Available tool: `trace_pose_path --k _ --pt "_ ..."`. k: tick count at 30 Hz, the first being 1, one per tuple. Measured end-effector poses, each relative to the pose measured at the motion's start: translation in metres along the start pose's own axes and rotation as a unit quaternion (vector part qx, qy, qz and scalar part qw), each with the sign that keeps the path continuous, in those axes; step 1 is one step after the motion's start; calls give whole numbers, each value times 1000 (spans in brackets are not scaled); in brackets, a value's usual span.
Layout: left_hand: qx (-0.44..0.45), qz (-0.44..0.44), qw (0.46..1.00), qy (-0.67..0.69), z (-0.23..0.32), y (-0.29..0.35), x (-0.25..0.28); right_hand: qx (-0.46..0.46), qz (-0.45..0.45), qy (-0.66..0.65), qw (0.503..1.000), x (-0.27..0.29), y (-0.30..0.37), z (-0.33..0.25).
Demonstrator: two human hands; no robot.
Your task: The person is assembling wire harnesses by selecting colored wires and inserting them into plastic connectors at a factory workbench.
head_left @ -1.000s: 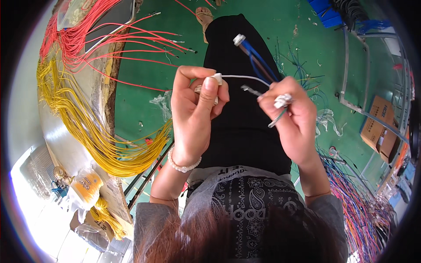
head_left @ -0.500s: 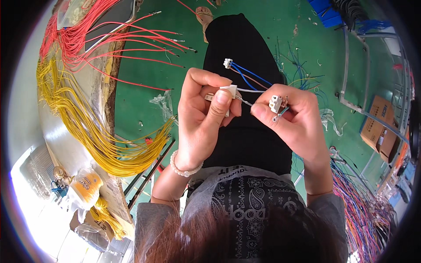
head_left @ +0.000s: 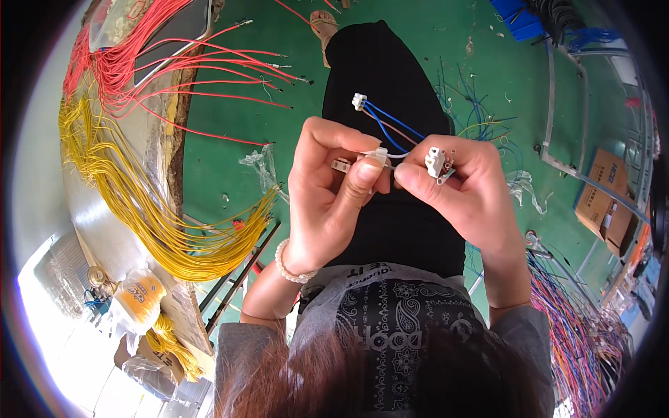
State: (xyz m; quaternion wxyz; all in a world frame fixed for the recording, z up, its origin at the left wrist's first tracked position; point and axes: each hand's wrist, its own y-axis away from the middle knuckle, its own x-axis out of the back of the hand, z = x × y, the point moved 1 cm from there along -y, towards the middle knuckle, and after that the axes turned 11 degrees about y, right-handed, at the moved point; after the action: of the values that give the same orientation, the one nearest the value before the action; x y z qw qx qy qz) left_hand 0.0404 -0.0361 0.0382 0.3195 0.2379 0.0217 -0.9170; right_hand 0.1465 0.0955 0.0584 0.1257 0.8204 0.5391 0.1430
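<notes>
Above the black garment (head_left: 397, 223) on the lap, the left hand (head_left: 327, 202) pinches a white connector (head_left: 377, 159) between thumb and forefinger, and the right hand (head_left: 477, 191), just beside it, grips wires, with a second white connector (head_left: 435, 162) showing among its curled fingers. A small connector block (head_left: 359, 102) on blue wires (head_left: 397, 120) sticks out beyond. Printed lettering marks the brown carton (head_left: 601, 209) at right, the orange packet (head_left: 141, 298) at lower left and the grey shirt (head_left: 320, 296).

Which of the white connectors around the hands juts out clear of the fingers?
The blue-wired connector, farthest up the picture; the other connectors lie in the left hand or against the right hand.
</notes>
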Motion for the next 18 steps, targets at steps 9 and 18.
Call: trace_pose_path --k 9,18 --pt "-14 24 1000 3 -10 0 2 51 29 35 998 -11 -1 2" --pt "12 132 991 19 0 -5 22 197 151 231 941 -5 -10 11"
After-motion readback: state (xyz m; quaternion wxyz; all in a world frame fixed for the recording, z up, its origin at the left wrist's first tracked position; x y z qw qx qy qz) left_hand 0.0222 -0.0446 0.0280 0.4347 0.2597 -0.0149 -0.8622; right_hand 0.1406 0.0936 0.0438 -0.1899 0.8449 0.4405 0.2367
